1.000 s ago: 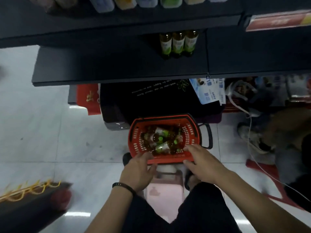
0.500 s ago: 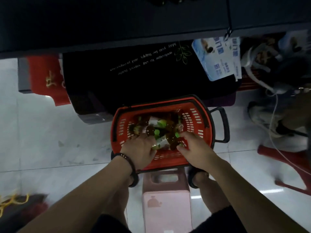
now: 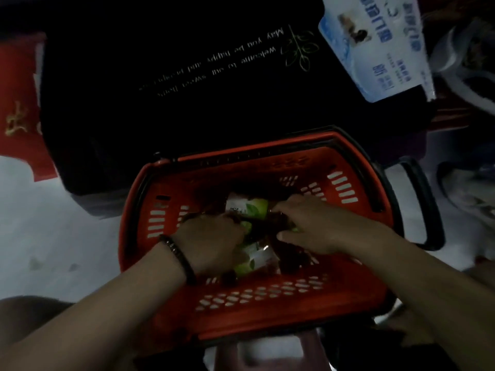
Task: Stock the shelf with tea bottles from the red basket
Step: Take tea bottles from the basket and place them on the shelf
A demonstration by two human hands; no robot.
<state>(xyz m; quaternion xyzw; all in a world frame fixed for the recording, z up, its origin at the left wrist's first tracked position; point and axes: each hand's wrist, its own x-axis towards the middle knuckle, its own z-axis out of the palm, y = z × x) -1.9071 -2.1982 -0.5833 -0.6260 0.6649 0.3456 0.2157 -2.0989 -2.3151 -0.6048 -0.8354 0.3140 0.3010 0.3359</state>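
Observation:
The red basket (image 3: pixel 267 311) sits on the floor right below me, its black handle (image 3: pixel 424 207) folded out to the right. Several tea bottles lie inside it, dark with green-and-white labels; one label (image 3: pixel 247 207) shows between my hands and another (image 3: pixel 255 259) nearer to me. My left hand (image 3: pixel 211 243), with a dark bracelet on the wrist, is curled down over a bottle on the left. My right hand (image 3: pixel 310 226) closes fingers and thumb around a dark bottle on the right. The shelf is out of view.
A black box with pale lettering (image 3: pixel 187 76) stands just behind the basket. A blue-and-white package (image 3: pixel 375 46) hangs at the upper right and a red item (image 3: pixel 18 103) sits at the left. A pink stool (image 3: pixel 267 352) is under me, on white floor tiles (image 3: pixel 53 236).
My view has dropped from the shelf down onto the basket. Both hands have gone from the basket's near rim into it and closed on bottles.

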